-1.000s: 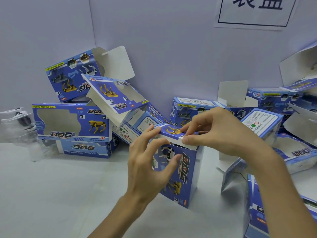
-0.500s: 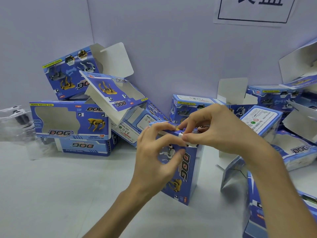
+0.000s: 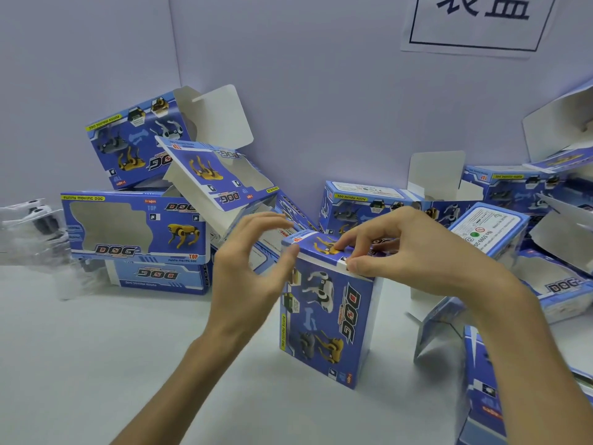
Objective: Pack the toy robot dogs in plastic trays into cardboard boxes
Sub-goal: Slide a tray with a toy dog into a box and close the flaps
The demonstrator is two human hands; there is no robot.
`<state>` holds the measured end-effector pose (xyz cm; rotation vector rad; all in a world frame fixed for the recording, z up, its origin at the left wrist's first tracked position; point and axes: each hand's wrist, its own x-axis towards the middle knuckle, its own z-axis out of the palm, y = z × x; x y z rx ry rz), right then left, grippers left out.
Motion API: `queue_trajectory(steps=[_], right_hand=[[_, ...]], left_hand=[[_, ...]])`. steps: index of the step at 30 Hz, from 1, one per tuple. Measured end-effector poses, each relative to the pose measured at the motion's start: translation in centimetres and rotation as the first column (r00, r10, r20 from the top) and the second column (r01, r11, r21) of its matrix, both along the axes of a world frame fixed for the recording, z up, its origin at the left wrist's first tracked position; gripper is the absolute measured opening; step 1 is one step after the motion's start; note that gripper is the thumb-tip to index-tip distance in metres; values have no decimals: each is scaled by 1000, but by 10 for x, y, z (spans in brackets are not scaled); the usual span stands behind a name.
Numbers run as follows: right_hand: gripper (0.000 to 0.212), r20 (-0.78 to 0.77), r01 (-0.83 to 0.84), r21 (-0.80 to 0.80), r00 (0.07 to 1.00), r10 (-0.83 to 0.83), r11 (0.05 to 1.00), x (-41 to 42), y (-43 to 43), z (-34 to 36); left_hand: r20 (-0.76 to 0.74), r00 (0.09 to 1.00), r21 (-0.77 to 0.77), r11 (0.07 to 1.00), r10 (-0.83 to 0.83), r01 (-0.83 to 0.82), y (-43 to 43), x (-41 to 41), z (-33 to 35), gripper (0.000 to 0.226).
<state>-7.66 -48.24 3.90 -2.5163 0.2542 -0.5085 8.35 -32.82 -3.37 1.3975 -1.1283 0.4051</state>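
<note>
A blue "DOG" cardboard box (image 3: 324, 316) stands upright on end on the white table, in the middle of the head view. My right hand (image 3: 417, 252) is on its top flap, fingers lying on the flap and thumb pinching its front edge. To the left of the box, my left hand (image 3: 247, 277) has its fingers relaxed and off the box, and only the thumb tip reaches the upper left corner. A toy robot dog in a clear plastic tray (image 3: 32, 226) lies at the far left, blurred.
Several empty blue boxes with open flaps are piled against the back wall, a stack at the left (image 3: 128, 226) and more at the right (image 3: 487, 226). Another box (image 3: 481, 380) lies at the lower right. A paper sign (image 3: 475, 20) hangs on the wall.
My left hand has let go of the box front and drawn back to the left. The top flap has gone down flat under my right hand.
</note>
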Motion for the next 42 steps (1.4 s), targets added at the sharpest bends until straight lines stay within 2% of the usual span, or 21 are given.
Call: queue_trajectory(steps=[3, 5, 8, 10, 13, 16, 18, 20, 21, 23, 30, 38, 40, 42], right_hand=[[17, 9, 10, -11, 1000, -10, 1000, 2, 2, 0], [21, 42, 14, -34, 999, -12, 999, 5, 5, 0], [25, 55, 26, -25, 998, -25, 999, 9, 6, -2], [25, 34, 38, -3, 999, -38, 999, 12, 5, -3], [23, 24, 60, -14, 998, -59, 998, 15, 6, -4], [18, 27, 85, -33, 996, -84, 996, 15, 11, -3], [3, 3, 95, -76, 995, -95, 993, 14, 15, -2], [32, -40, 89, -172, 994, -97, 981, 14, 20, -1], [39, -67, 89, -219, 992, -106, 972, 14, 23, 0], [35, -104, 90, -263, 987, -121, 961, 16, 27, 2], [39, -162, 83, -219, 979, -120, 972, 20, 28, -1], [37, -158, 26, -159, 986, -52, 987, 25, 17, -10], [38, -132, -5, -129, 991, -12, 992, 24, 12, -13], [40, -105, -55, -105, 993, 44, 993, 25, 7, -16]], left_hand=[[-309, 951, 31, 999, -29, 41, -6, -5, -7, 44], [-424, 899, -20, 994, -109, 111, -14, -20, -18, 58], [-451, 880, -74, 989, -147, 127, -30, -51, -39, 89], [-462, 885, -21, 998, -60, 57, -36, -62, -47, 113], [-428, 903, 90, 996, 47, -9, -39, -63, -51, 129], [-403, 914, 129, 992, 56, -5, -39, -63, -49, 127], [-394, 916, 147, 989, 71, -14, -39, -62, -49, 130], [-400, 913, 154, 988, 82, -21, -38, -63, -49, 133], [-407, 910, 153, 988, 79, -17, -38, -63, -49, 133], [-421, 904, 151, 988, 73, -10, -38, -63, -49, 132], [-434, 897, 169, 986, 89, -17, -37, -63, -52, 138], [-376, 926, 69, 997, 45, -20, -37, -61, -54, 126], [-329, 944, -28, 1000, -22, 14, -34, -55, -55, 107], [-250, 968, -92, 996, -22, -1, -27, -44, -52, 68]])
